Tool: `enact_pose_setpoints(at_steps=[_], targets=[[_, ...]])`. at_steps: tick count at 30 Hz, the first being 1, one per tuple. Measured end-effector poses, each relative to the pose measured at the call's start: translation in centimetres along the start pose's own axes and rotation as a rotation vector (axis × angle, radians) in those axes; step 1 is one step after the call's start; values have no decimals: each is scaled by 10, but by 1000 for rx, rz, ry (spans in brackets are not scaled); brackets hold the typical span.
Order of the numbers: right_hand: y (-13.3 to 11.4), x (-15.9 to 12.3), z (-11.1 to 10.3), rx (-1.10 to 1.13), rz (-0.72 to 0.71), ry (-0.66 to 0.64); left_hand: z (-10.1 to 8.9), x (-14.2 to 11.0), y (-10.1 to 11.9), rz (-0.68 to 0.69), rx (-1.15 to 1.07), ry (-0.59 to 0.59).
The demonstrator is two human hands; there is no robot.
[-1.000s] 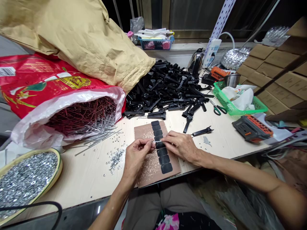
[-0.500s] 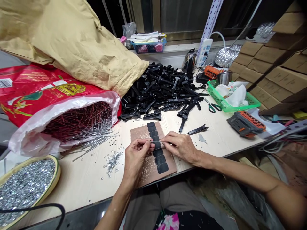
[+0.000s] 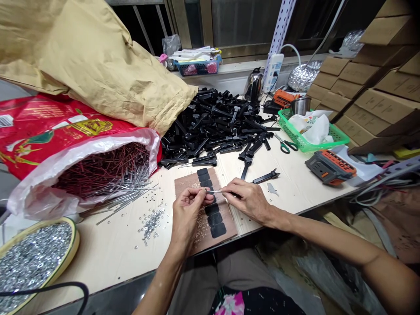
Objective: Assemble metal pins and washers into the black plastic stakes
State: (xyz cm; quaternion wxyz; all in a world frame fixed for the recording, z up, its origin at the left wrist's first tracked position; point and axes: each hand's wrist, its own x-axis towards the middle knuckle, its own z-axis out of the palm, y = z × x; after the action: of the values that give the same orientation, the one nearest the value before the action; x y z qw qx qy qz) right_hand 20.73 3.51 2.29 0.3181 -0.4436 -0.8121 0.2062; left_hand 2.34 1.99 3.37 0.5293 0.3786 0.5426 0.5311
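A thin silvery metal rod (image 3: 214, 191) spans the gap between my two hands. My left hand (image 3: 188, 208) pinches its left end between thumb and fingertips; a tiny dark piece there is too small to make out. My right hand (image 3: 247, 199) closes its fingers on the rod's other end. Both hands are just above a brown board (image 3: 226, 229) that bears a row of black rounded pads (image 3: 218, 230) and pale crumbs. Small shiny washers (image 3: 152, 224) lie scattered left of my left hand. A black plastic part (image 3: 266, 176) with a forked end rests beyond my right hand.
A heap of black plastic parts (image 3: 223, 124) covers the back. At left are a red bag (image 3: 65, 124) of thin rods and a bowl (image 3: 77, 245) of washers. Scissors (image 3: 285, 145), a green basket (image 3: 337, 136), a battery pack (image 3: 330, 167) and stacked cardboard boxes (image 3: 377, 111) stand right.
The camera view has shifted slightly, moving the scene a little left. My right hand has drawn slightly away from the left, and the rod now slants a little down to the right.
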Motion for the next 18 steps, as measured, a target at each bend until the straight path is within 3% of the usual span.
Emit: enact_pose_setpoints(at_steps=[6, 13, 18], targets=[[0, -2, -2, -38, -4, -3, 5, -7, 0, 38, 75, 10], [-11, -11, -10, -265, 12, -34, 6, -12, 0, 109, 164, -47], [-14, -21, -7, -273, 22, -5, 2, -12, 2, -17, 94, -102]])
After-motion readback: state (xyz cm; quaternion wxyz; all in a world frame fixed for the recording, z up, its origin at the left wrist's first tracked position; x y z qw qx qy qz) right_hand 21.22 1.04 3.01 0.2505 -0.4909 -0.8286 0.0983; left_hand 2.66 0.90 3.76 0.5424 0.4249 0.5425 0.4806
